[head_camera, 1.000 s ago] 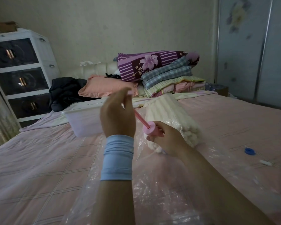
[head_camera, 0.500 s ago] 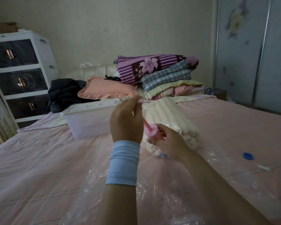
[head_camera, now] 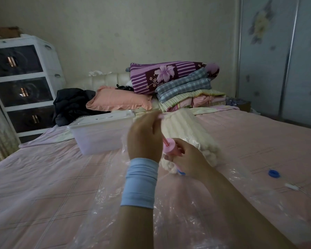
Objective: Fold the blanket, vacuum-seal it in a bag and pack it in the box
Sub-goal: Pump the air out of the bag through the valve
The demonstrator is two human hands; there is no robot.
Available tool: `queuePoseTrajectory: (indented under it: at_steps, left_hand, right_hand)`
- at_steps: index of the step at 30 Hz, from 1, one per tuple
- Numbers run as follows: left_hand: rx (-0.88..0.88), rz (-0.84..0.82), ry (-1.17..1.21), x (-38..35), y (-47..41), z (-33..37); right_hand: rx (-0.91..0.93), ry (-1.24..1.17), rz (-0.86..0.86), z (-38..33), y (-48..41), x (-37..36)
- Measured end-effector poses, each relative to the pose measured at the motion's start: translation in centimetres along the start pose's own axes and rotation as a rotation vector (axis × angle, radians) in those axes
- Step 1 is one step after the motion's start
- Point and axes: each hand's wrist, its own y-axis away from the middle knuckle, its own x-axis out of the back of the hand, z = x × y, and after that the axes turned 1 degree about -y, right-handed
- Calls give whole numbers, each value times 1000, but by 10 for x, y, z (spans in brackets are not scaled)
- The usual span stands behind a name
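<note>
I saw both hands working a small pink plastic hand pump point(head_camera: 171, 147) over the bagged blanket on the pink checked bedspread point(head_camera: 43, 186).

At far left stood a white drawer cabinet with dark fronts point(head_camera: 23, 83), and nearer the middle a translucent white lidded plastic storage box point(head_camera: 101, 133) sat on the bed. Just right of it, my left hand point(head_camera: 144, 139), in a pale blue wristband point(head_camera: 139, 184), was curled round the pump's thin pink rod. My right hand point(head_camera: 187, 159) gripped the pump's barrel, whose foot met a blue valve. Behind them the folded cream ribbed blanket point(head_camera: 187, 130) lay inside the clear crinkled plastic vacuum bag point(head_camera: 115, 203), close beside the box. Further right, a blue round cap point(head_camera: 273, 173) and a small white clip point(head_camera: 292, 186) lay apart on the cover.
</note>
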Motion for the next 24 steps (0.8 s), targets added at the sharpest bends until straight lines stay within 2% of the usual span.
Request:
queuePoseTrajectory:
  at_steps: [3, 5, 7, 10, 12, 14, 18, 20, 22, 24]
  left_hand:
    - [-71, 276, -4, 21, -27, 11]
    - [-73, 322, -6, 17, -22, 7]
    - [-45, 199, 10, 1, -1, -3]
    - [150, -214, 79, -19, 34, -18]
    - [222, -353, -22, -21, 38, -21]
    - [132, -268, -114, -14, 27, -17]
    - [-57, 186, -93, 7, -8, -5]
    - [-85, 320, -98, 10, -12, -3]
    - [-50, 281, -84, 1, 0, -9]
    - [35, 54, -61, -10, 23, -15]
  right_hand:
    - [-12, 5, -25, 4, -1, 2]
    - [-13, 9, -26, 6, -1, 1]
    - [-4, 12, -18, 7, -1, -2]
    - [-7, -9, 3, 3, 0, -8]
    - [0, -10, 7, 0, 1, -11]
    - [10, 7, 24, 0, 1, -10]
    - [-13, 42, 21, 4, 0, -5]
    - [-15, 43, 9, 6, 0, -5]
    - [-2, 53, 7, 7, 0, -7]
    - [10, 61, 22, 5, 1, -10]
